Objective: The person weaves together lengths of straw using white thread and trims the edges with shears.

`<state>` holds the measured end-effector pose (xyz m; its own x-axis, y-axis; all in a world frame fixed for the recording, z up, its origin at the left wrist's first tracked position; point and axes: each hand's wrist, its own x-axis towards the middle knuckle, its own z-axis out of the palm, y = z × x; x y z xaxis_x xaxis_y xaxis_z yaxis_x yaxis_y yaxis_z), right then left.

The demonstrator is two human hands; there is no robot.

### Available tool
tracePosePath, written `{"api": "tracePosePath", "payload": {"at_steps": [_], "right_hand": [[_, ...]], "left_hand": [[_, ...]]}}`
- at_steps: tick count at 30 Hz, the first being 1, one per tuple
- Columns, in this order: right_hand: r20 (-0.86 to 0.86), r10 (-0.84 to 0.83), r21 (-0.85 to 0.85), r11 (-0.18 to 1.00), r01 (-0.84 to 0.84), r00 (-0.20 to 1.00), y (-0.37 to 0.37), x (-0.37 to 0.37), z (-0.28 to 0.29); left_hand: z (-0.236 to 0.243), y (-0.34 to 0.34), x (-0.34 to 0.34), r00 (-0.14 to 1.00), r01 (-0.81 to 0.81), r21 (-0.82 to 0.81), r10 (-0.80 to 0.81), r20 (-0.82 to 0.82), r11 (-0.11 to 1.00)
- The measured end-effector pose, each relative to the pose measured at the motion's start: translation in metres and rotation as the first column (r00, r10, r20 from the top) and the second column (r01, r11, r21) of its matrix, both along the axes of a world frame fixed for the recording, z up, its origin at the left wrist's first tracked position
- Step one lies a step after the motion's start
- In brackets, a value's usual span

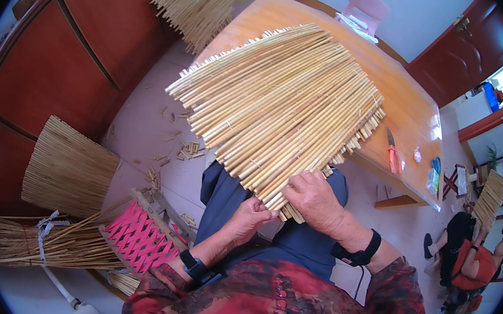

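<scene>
A woven mat of pale reed sticks [282, 99] slants from the wooden table [248, 12] down over my legs, its sides uneven with stick ends. My left hand [248, 218] pinches the ends of sticks at the mat's near corner. Just right of it, my right hand [311, 203] has its fingers curled over the mat's lower right edge, gripping it. On the table's right part lie red-handled cutters [393, 159], a small pale object [417, 154] and blue-handled scissors [436, 166].
More reed mats lie at the upper left [191, 3] and against red cabinets [69, 168]. A bundle of reeds [28, 241], a pink-laced stool [136, 231] and cut pieces [191, 147] are on my left. Another person [474, 266] sits at the right with a mat. A pink chair [365, 9] stands behind the table.
</scene>
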<state>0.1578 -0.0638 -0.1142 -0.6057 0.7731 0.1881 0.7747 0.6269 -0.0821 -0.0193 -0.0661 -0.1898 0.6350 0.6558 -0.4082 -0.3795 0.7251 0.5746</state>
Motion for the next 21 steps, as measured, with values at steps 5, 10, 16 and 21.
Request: {"api": "tracePosePath", "payload": {"at_steps": [5, 10, 16, 21], "right_hand": [[0.043, 0.065, -0.053, 0.997, -0.063, 0.997, -0.004, 0.001, 0.007], [-0.142, -0.401, -0.604, 0.759, 0.242, 0.905, -0.014, -0.008, 0.013], [-0.091, -0.385, -0.816, 0.557, 0.152, 0.918, -0.021, 0.007, 0.020], [-0.024, -0.423, -0.690, 0.663, 0.291, 0.906, -0.031, -0.001, 0.023]], "left_hand": [[0.001, -0.004, 0.000, 0.999, 0.043, -0.012, -0.043, 0.009, 0.999], [0.000, -0.003, 0.004, 1.000, 0.003, 0.026, -0.004, 0.027, 1.000], [-0.005, 0.001, 0.006, 0.990, 0.137, 0.103, -0.132, -0.055, 0.985], [-0.013, -0.002, 0.009, 0.995, 0.097, 0.084, -0.098, 0.017, 0.992]]}}
